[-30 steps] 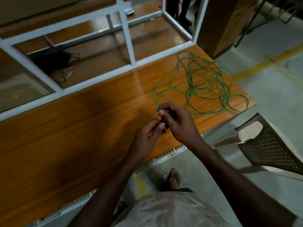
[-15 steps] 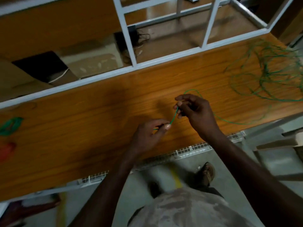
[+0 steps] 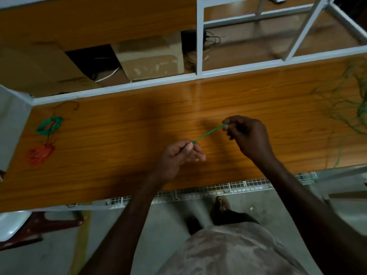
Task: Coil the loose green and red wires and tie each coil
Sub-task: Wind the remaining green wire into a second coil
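The person is standing close against the near edge of the wooden table (image 3: 119, 147), both forearms reaching out over it. The left hand (image 3: 178, 153) is hovering just above the tabletop, its thumb and forefinger pinching one end of a short stretch of green wire (image 3: 208, 132), the other fingers curling loosely beneath. A little farther out and to the right, the right hand (image 3: 248, 135) is pinching the same stretch at its other end with its fingertips, the remaining fingers bent in toward the palm. Between the two hands the wire is running in a nearly straight, taut line, rising from left to right.

Off on the far left of the table, a red coil (image 3: 39, 153) is lying flat, and just beyond it a green coil (image 3: 49, 126) is resting, a dark strand trailing between them. Out at the right edge, well apart from the hands, a loose green tangle (image 3: 349, 100) is sprawling across the wood, blurred, so I cannot follow how it joins the held piece.

Beyond the table, a white metal frame (image 3: 199, 42) is standing, and behind it a cardboard box (image 3: 151, 58) is sitting on a lower surface.
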Tool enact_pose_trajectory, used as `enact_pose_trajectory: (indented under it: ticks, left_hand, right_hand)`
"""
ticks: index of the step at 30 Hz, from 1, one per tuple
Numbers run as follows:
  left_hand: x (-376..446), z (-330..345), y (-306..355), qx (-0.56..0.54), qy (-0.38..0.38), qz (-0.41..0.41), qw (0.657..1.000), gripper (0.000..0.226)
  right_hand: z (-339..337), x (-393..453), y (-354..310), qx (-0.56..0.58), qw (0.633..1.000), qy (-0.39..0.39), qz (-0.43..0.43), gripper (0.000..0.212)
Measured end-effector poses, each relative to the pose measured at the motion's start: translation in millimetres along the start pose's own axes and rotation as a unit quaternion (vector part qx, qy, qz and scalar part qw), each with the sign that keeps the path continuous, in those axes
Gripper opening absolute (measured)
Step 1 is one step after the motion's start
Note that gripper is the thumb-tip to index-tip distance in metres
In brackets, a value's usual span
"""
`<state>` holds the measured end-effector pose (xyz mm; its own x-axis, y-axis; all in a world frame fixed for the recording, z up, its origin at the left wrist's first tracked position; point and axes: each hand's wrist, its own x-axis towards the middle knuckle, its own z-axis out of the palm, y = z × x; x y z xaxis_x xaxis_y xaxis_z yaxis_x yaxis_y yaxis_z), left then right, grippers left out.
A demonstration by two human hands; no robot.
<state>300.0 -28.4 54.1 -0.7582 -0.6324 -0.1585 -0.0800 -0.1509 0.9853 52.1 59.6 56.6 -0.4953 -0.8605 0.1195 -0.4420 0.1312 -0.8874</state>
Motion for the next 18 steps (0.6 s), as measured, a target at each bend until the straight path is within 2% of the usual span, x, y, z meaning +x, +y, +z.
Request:
enact_pose_trajectory:
  ticks: [4, 7, 11, 14, 18]
  left_hand:
    - [4, -6, 17, -0.206, 0.028, -0.047, 0.977, 0.028]
    - [19, -2, 34, -0.293, 0.055, -0.066, 0.952, 0.034]
    - [48, 5, 55, -0.386, 0.074, -0.051, 0.918, 0.037]
    - [72, 11, 70, -0.404, 0.065, -0.032, 0.912, 0.036]
    - [101, 9, 72, -0.347, 0.058, -0.008, 0.936, 0.041]
  right_hand:
    - [6, 14, 7, -0.135, 0.99, 0.004, -0.048, 0.019]
    - [1, 30, 12, -0.107, 0.993, -0.011, -0.05, 0.015]
    - [-9, 52, 27, -0.068, 0.994, -0.08, -0.021, 0.012]
    - [-10, 63, 39, -0.087, 0.989, -0.119, -0.024, 0.023]
    - [-1, 66, 41, -0.106, 0.974, -0.196, -0.043, 0.037]
